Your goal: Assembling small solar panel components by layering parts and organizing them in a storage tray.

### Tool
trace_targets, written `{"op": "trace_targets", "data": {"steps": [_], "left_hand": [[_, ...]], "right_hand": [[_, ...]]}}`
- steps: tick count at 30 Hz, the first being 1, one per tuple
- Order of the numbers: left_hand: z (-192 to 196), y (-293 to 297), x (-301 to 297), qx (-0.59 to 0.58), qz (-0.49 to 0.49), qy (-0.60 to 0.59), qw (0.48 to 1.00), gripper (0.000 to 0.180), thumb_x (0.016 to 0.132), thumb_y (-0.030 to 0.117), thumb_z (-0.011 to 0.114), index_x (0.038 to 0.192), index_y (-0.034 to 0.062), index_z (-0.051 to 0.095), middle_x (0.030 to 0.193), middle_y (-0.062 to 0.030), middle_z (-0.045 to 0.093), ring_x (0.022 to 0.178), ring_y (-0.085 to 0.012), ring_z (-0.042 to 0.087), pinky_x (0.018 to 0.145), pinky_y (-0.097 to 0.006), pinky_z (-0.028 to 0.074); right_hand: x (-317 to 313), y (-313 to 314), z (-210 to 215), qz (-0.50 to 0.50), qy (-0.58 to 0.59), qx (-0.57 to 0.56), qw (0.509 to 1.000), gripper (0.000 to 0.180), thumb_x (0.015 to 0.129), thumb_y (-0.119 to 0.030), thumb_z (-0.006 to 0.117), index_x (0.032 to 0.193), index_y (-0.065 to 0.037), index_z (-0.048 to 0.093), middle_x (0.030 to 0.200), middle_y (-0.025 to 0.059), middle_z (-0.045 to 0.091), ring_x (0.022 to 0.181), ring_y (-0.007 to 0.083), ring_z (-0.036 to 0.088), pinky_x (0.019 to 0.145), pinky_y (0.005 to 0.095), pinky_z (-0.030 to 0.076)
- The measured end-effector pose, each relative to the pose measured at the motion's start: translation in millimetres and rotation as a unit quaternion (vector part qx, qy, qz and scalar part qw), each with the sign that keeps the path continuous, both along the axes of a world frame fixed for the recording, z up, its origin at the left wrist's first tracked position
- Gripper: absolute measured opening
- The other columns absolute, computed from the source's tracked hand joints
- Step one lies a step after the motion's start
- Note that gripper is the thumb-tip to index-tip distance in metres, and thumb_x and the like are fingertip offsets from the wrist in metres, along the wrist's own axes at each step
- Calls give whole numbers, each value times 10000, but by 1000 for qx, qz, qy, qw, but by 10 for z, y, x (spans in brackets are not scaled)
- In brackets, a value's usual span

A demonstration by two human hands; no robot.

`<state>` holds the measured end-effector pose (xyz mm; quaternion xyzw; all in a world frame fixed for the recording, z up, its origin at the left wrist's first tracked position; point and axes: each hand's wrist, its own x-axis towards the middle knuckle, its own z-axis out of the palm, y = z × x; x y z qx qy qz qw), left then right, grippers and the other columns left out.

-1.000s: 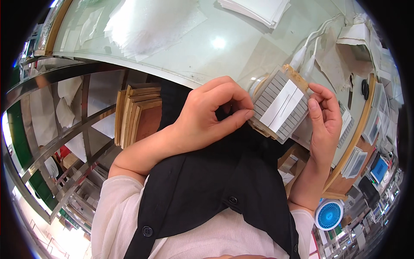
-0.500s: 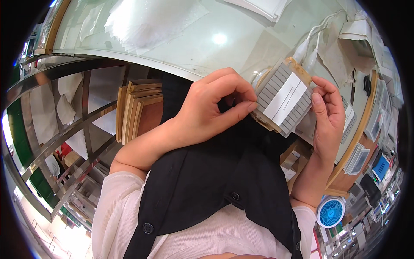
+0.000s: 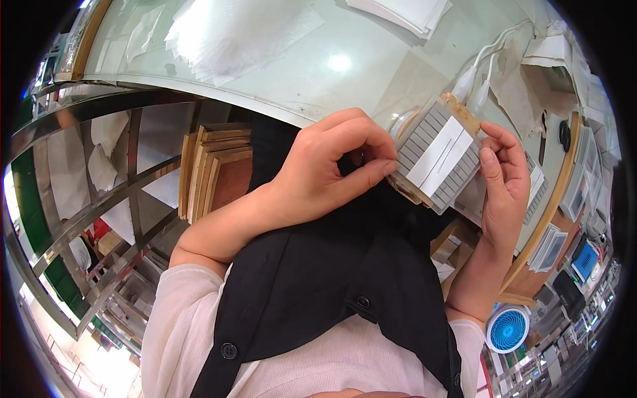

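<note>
"Shifted slightly up-view since a second ago: the grey-slatted rectangular panel (image 3: 417, 141) topped with white paper strips (image 3: 430, 163)."

"Where?"

"Between the left hand (image 3: 323, 156), nearly closed, and the half-curled right hand (image 3: 507, 171), beside the pale glossy counter (image 3: 312, 76). Whether either grips it, I can't tell."

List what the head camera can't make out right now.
Head view:
- Left hand: its own fingers hide whatever may lie between their tips.
- Gray striped panel: its upper face hides its underside.
- White paper stack: cut off by the top edge.
- Distant clutter, far right: too small and warped near the rim.
</note>
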<state>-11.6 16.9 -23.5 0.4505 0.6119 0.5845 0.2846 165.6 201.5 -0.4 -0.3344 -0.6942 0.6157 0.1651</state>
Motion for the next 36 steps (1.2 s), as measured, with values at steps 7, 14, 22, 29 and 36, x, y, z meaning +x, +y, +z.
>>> {"op": "trace_targets", "data": {"steps": [7,14,22,29,36], "left_hand": [[-14,-2,-6,1,-6,5,1000,139,805,-16,710,911,30,634,829,-45,602,714,-134,604,616,-249,485],[-32,-44,-49,-10,-9,-56,998,252,802,6,734,1016,41,607,863,-32,617,723,-117,601,618,-244,480],[-61,-194,-162,-8,33,-87,996,222,861,102,712,1028,37,581,819,-9,608,678,-94,541,630,-230,457],[81,-178,-130,-26,-30,-6,999,125,909,36,611,1022,-2,573,883,-62,603,787,-130,575,725,-253,457],[22,-294,-218,-71,13,-45,996,99,900,7,609,997,2,593,874,-55,601,775,-128,575,705,-252,452]], "right_hand": [[10,9,-1,7,2,1,1000,320,954,-136,581,1245,-5,562,905,-29,499,831,54,440,760,187,346],[34,83,68,17,-1,2,1000,325,968,-153,556,1259,-8,559,957,-10,548,863,62,472,776,191,361],[-495,322,407,54,-49,337,939,296,963,-154,549,1235,-49,595,1033,40,603,979,118,558,831,244,425],[-1414,827,-11,83,-93,484,866,444,929,-345,592,1277,-70,565,1248,93,560,1186,245,519,955,359,438],[-1556,805,-34,101,-127,497,853,480,917,-398,599,1274,-77,587,1277,91,553,1209,278,498,995,366,412]]}}
